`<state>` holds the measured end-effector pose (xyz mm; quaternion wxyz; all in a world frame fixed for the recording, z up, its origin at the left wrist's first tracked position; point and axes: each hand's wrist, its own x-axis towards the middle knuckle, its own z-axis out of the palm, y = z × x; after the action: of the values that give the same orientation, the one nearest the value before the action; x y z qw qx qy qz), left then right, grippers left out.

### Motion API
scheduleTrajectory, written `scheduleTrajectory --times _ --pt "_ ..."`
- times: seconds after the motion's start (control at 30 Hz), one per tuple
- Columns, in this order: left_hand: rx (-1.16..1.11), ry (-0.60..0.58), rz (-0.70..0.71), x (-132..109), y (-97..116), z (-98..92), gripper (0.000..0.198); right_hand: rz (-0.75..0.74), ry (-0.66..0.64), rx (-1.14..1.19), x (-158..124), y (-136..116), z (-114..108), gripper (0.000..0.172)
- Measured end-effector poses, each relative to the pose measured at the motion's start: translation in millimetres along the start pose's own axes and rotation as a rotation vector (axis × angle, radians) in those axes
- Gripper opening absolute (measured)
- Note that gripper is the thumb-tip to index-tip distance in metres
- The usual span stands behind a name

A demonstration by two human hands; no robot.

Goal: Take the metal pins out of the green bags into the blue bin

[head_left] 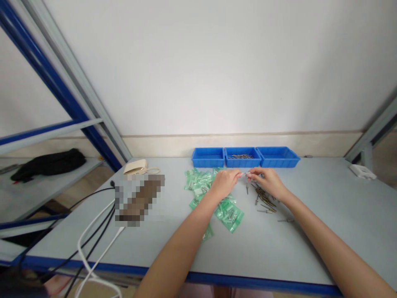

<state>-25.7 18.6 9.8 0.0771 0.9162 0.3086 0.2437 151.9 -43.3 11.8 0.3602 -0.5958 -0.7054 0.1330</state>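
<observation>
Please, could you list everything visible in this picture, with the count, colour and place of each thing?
Rectangular plastic bins: three, blue, table's back
Slim metal pieces: many, brass-coloured, inside middle bin
Loose metal pins: many, brass and silver, beside right hand
See-through plastic packets: many, green, around left hand
Small metal piece: one, silvery, at right fingertips
Looped pouch: one, cream, back left
Pixelated object: one, brownish, table's left
Cables: several, black and white, left
Bundled cloth: one, black, left shelf
Flat box: one, white, far right
Table: one, grey, blue-edged, centre
Wall panel: one, white, behind
Left hand: one, bare, over packets
Right hand: one, bare, beside pins
</observation>
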Motion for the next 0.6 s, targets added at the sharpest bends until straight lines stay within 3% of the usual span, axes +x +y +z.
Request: scheduleTrajectory --times 0.27,0.47,0.6 --pt "0.04 -0.077 -0.013 -0.8 2.7 -1.5 0.027 -0.042 -0.028 -0.014 -0.4 0.4 -0.7 0.026" --pt "0.036 -0.044 -0.009 -1.4 3.7 -1.0 0.027 -0.011 -0.048 -0.108 0.0 3.2 -0.9 0.046" --pt "0.015 -0.057 -0.014 -1.8 4.7 -3.1 0.027 0.024 -0.026 -0.064 -0.7 1.6 -1.2 0.047"
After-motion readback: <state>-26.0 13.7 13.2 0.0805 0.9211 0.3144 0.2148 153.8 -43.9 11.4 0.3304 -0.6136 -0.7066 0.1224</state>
